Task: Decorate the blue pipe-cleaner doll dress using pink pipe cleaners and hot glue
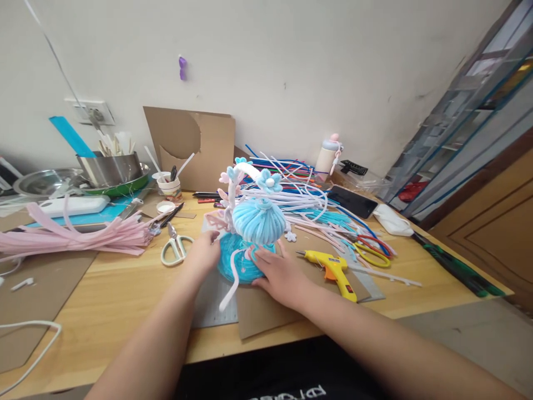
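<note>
A person's two hands frame a blue fuzzy-stem ornament at the center of a wooden desk. The left hand curls against the ornament's left side, while the right hand lies across its front right with fingers extended; whether either grips firmly cannot be told. A pale, flower-trimmed arch rises behind the ornament's rounded blue top, and a loose pale stem trails toward the near side. White-handled scissors lie to the left, beyond them a pink bundle. A yellow glue gun rests on the right, near colored stems heaped at the far side beside a bottle.
</note>
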Action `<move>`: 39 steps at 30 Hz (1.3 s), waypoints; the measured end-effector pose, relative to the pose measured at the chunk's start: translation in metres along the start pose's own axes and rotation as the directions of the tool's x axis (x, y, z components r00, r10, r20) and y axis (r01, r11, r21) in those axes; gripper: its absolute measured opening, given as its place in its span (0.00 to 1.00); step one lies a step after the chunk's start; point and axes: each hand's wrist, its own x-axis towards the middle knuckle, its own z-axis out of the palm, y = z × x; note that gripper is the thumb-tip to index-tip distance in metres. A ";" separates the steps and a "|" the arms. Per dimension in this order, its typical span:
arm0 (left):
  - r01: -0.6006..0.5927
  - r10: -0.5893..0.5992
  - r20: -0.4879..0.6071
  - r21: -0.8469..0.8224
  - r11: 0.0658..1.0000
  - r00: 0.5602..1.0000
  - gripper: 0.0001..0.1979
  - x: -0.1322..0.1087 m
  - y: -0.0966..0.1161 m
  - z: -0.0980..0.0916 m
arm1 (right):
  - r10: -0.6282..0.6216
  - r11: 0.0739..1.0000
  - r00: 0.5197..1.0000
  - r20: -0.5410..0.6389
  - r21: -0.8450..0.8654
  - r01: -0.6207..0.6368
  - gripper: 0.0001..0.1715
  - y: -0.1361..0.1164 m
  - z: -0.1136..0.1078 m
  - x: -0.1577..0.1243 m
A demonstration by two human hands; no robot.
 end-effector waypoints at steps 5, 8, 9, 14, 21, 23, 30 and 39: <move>0.057 -0.060 0.075 0.037 0.998 0.995 0.18 -0.001 -0.002 -0.001 | -0.010 1.000 0.999 0.030 -0.021 0.010 0.34 0.003 -0.002 0.001; 0.115 -0.119 0.090 0.047 0.992 0.989 0.19 0.000 0.001 -0.001 | -0.022 0.999 0.999 0.039 -0.042 0.023 0.34 0.004 -0.004 0.001; 0.137 -0.141 0.094 0.049 0.989 0.986 0.19 0.000 0.001 -0.001 | -0.026 0.998 0.999 0.039 -0.048 0.028 0.33 0.005 -0.005 0.001; 0.226 -0.228 0.075 0.035 0.974 0.971 0.17 0.002 0.001 0.001 | -0.046 0.997 0.997 0.059 -0.064 0.050 0.33 0.011 -0.009 0.001; 0.284 -0.285 0.042 0.037 0.958 0.958 0.11 -0.003 0.005 0.002 | -0.119 0.990 0.987 0.106 -0.061 0.126 0.35 0.038 -0.018 0.005; 0.273 -0.275 0.047 0.051 0.961 0.960 0.09 -0.004 0.007 0.001 | -0.139 0.988 0.981 0.134 -0.049 0.147 0.35 0.045 -0.021 0.007; 0.220 -0.228 0.055 0.125 0.967 0.972 0.08 -0.008 0.012 -0.003 | -0.117 0.981 0.974 0.192 -0.129 0.143 0.35 0.036 -0.032 0.010; 0.087 -0.091 0.008 0.213 0.973 0.996 0.11 -0.026 0.034 -0.010 | -0.108 0.967 0.981 0.162 -0.214 0.142 0.24 0.025 -0.036 0.012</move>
